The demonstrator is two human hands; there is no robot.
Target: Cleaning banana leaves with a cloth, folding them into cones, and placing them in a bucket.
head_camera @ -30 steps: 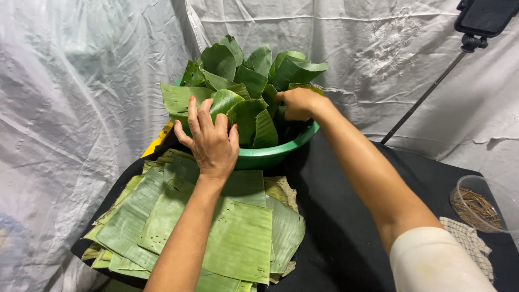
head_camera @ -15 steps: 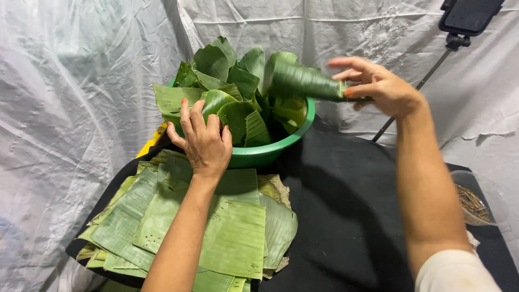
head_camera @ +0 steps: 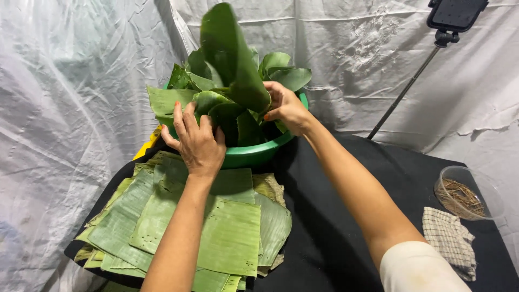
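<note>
Left hand (head_camera: 195, 139): we see it spread flat, gripping nothing, pressing the curled leaves in the round green plastic basin (head_camera: 254, 154).
Right hand (head_camera: 285, 108): pinches a large upright green banana leaf (head_camera: 232, 57) above the basin.
Below the wrists: flat stacked banana leaf sheets (head_camera: 227, 238).

Green leaves (head_camera: 227, 65) fill a green basin (head_camera: 254, 154) on a black tablecloth (head_camera: 335, 227), beside a checked cloth (head_camera: 450, 240).
</note>
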